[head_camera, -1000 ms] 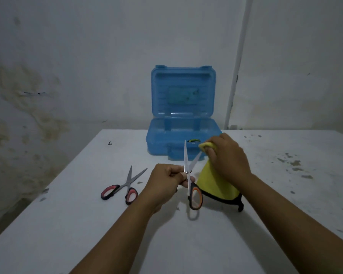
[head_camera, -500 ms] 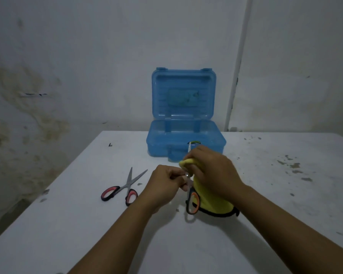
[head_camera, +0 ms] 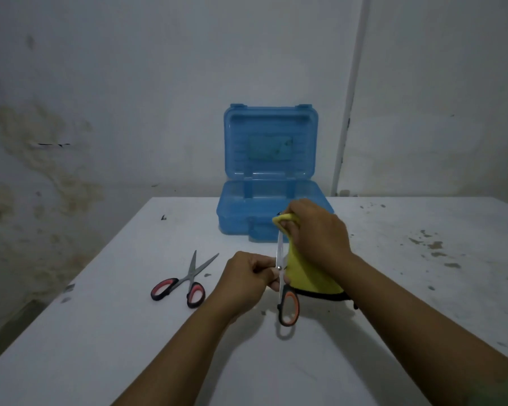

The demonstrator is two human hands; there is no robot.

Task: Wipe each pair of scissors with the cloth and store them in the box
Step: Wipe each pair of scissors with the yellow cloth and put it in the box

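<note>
My left hand (head_camera: 247, 276) grips a pair of orange-handled scissors (head_camera: 288, 309) near the pivot, blades pointing up and away from me. My right hand (head_camera: 320, 235) pinches a yellow cloth (head_camera: 308, 276) with a black edge around the upper part of the blades. The cloth hangs down to the table. A second pair, the red-handled scissors (head_camera: 188, 284), lies partly open on the table to the left. The blue plastic box (head_camera: 247, 218) stands open behind my hands, its lid upright.
The white table (head_camera: 100, 332) bears dark stains and specks at the right (head_camera: 434, 247). A stained wall rises right behind the box, with a white pipe (head_camera: 346, 112) running up it. The table's left edge drops off near the red-handled scissors.
My right hand slid the cloth down the blades toward the pivot, then back up toward the tips. My left hand kept its grip and barely moved.
</note>
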